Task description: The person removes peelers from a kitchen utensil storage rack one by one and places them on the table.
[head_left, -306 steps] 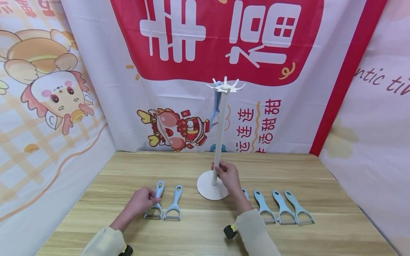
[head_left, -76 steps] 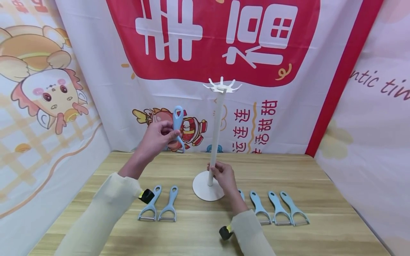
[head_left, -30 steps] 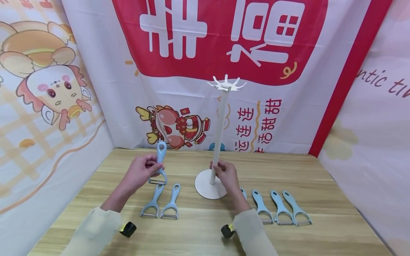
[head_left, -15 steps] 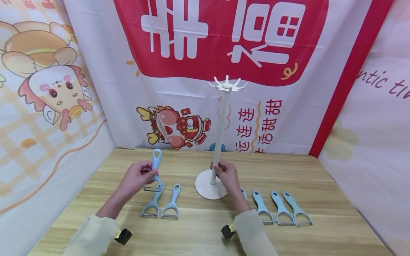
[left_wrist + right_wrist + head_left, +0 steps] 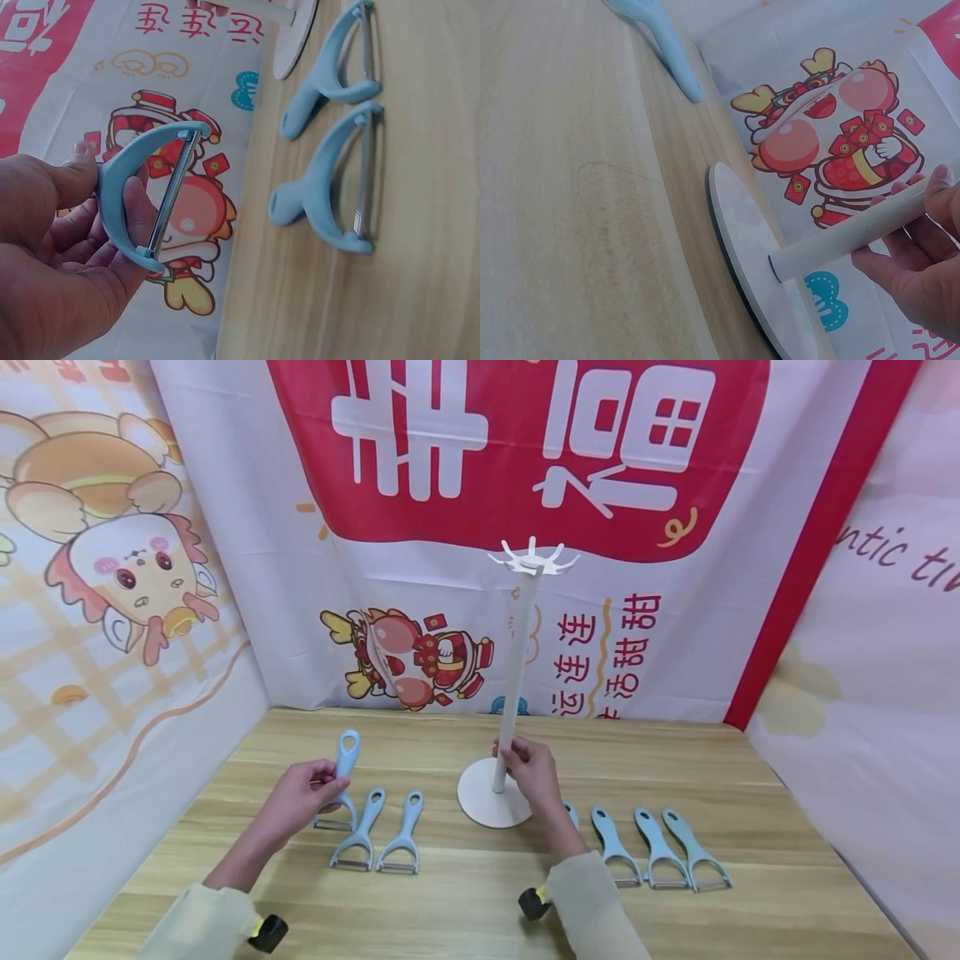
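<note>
My left hand (image 5: 296, 797) pinches a light blue Y-shaped peeler (image 5: 346, 762) near its neck, handle up and blade low. In the left wrist view the thumb and fingers hold this peeler (image 5: 112, 191) clear of the table. Just to its right, two like peelers, a nearer one (image 5: 361, 837) and a farther one (image 5: 402, 840), lie side by side. My right hand (image 5: 536, 774) grips the lower pole of a white stand (image 5: 516, 668), with fingers curled round it in the right wrist view. The stand's top ring of hooks (image 5: 532, 560) carries no peeler.
Right of the stand's round base (image 5: 483, 793) lies a row of several greenish-blue peelers (image 5: 655, 843), one partly hidden by the right arm. A wooden table (image 5: 450, 910) bears everything. Printed cloths (image 5: 255, 527) rise behind and at the sides.
The peeler that hung on a hook ten seconds ago is in my left hand. It has come down and left from beside the stand, past the two lying peelers. The right hand keeps its grip.
</note>
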Demonstrator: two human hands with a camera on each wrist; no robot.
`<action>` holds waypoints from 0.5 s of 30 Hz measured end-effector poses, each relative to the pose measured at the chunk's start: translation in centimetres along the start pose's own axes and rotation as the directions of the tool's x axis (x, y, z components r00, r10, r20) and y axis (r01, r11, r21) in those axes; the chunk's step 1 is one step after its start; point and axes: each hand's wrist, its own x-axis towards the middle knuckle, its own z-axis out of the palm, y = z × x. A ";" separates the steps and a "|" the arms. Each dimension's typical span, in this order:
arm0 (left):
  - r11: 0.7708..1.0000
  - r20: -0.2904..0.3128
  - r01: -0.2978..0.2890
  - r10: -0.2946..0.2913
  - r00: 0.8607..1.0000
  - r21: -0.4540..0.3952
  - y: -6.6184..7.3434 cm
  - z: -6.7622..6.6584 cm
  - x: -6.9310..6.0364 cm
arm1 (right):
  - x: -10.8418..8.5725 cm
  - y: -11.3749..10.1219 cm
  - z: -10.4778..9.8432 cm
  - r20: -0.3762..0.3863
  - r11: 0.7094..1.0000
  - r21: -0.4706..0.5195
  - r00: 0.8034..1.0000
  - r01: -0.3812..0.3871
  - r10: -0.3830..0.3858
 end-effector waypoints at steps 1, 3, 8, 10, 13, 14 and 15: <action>1.000 0.002 0.001 -0.001 1.000 0.006 -0.3 -0.1 -0.1 | 0.0 0.0 0.0 -0.001 1.000 0.000 1.000 -0.001 0.001; 1.000 0.006 0.006 -0.006 1.000 0.018 -0.7 -0.2 -0.3 | -0.1 0.0 0.0 -0.002 1.000 0.000 1.000 -0.005 0.005; 0.999 0.020 0.014 -0.014 1.000 0.038 -2.0 -0.4 -0.6 | -0.2 -0.2 -0.1 -0.007 1.000 0.005 1.000 0.000 0.000; 0.999 0.026 0.020 -0.021 0.999 0.047 -2.5 -0.5 -0.7 | -0.3 -0.2 -0.1 -0.009 1.000 0.006 1.000 -0.002 0.002; 0.997 0.030 0.034 -0.036 0.999 0.071 -3.1 -0.5 -0.8 | -0.2 -0.2 0.0 -0.008 1.000 0.004 1.000 0.002 -0.002; 0.996 0.030 0.037 -0.040 0.999 0.083 -3.4 -0.6 -0.8 | -0.2 -0.2 0.0 -0.008 1.000 0.004 1.000 0.002 -0.002; 0.995 0.032 0.036 -0.039 0.999 0.091 -3.6 -0.6 -0.8 | -0.2 -0.2 0.0 -0.009 1.000 0.004 1.000 0.000 0.000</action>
